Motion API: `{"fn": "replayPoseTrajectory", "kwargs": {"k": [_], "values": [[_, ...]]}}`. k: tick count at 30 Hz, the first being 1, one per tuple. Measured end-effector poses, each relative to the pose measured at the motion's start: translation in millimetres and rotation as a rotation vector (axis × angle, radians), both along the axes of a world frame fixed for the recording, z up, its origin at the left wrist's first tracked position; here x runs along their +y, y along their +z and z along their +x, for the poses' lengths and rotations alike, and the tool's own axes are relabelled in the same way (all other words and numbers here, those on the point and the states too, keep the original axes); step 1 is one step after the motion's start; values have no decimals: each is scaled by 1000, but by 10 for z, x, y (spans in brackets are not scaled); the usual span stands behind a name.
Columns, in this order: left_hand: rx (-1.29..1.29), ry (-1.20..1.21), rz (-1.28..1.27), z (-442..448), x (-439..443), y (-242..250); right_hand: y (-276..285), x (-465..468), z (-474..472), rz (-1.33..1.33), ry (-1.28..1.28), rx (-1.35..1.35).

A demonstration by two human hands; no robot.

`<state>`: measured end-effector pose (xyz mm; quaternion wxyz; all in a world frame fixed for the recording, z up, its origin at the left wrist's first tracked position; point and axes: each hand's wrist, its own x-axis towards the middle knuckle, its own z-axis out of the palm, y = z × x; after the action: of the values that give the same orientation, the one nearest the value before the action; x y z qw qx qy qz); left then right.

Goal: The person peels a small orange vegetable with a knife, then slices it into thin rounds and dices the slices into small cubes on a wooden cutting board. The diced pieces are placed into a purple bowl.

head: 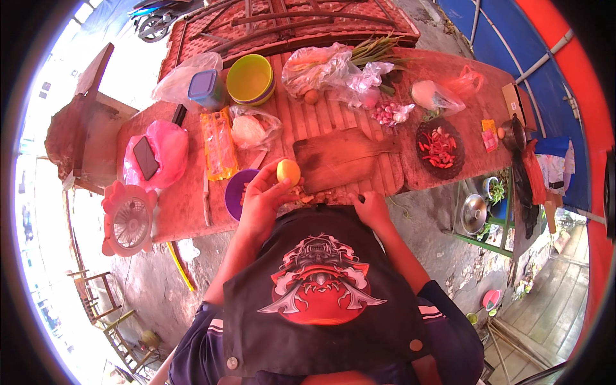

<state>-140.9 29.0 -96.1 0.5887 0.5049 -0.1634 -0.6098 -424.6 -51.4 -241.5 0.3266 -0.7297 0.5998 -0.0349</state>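
My left hand [267,192] holds up a rounded yellow-orange piece of food [288,173] between thumb and fingers; its exact kind I cannot tell. A purple bowl [235,195] is partly hidden behind that hand. My right hand [371,208] is closed around a small dark handle at the table's near edge; the rest of the tool is hidden. Between and beyond my hands lies a wooden cutting board [337,159], its handle pointing right. Scraps of peel [306,197] lie at its near left corner. A knife blade [260,159] shows behind my left fingers.
To the right stands a dark stone mortar [440,166] with red chillies. Shallots [385,113], bagged vegetables [313,65] and green bowls [250,79] line the back. Leftward are a yellow packet [219,144], another knife [206,202], a phone [145,158] on a pink bag and a fan [129,219].
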Motion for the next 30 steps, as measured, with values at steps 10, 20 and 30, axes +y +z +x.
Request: {"fn": "replayPoseTrajectory", "kwargs": {"k": [10, 20, 30], "values": [[-242, -68, 183, -90, -162, -335, -276, -194, -251, 44, 54, -92], [-286, -31, 231, -281, -163, -854, -430, -582, -421, 9, 82, -87], [-1116, -172, 43, -623, -911, -1787, -551, -688, -581, -72, 78, -114]]}}
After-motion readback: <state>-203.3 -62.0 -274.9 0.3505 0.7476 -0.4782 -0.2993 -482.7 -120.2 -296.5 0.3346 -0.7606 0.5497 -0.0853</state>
